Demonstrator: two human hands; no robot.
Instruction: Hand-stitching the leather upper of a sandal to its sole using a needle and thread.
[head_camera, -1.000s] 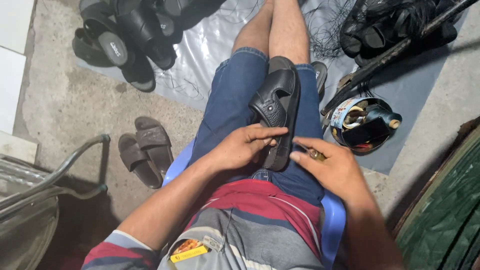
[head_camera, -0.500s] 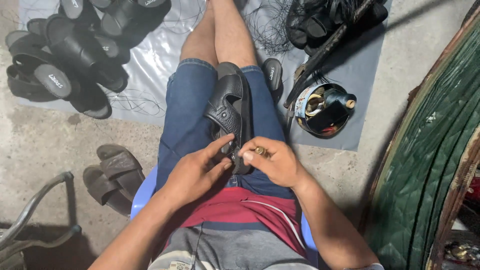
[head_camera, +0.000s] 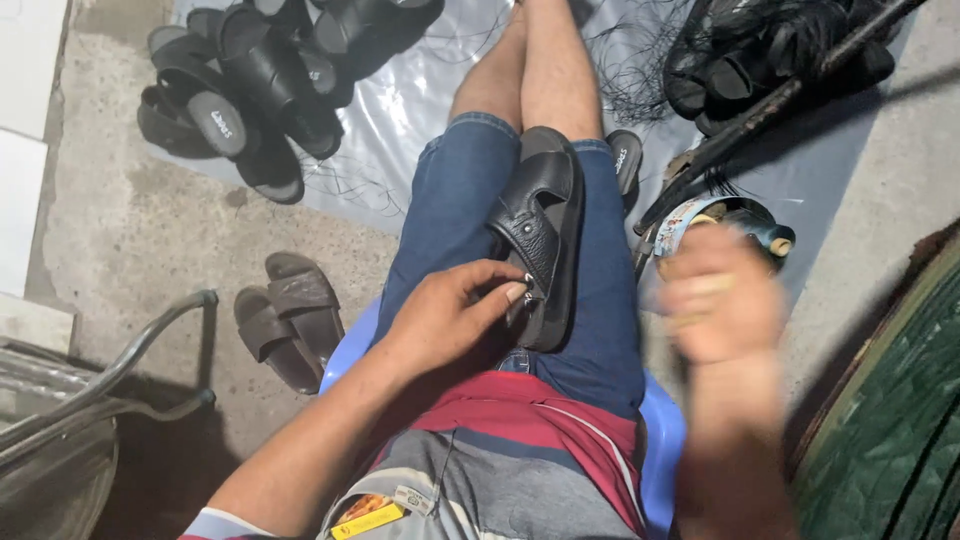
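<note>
On the lap lies a black sandal (head_camera: 540, 235). Left hand (head_camera: 450, 315) pinches its strap, fingers together. Right hand (head_camera: 722, 300) is blurry; I cannot tell its grip. That sandal might slide off the knees.

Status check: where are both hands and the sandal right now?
Left hand pinching black sandal on the lap. Right hand off to the side, blurred, grip unclear. Nothing blocking the sandal.
</note>
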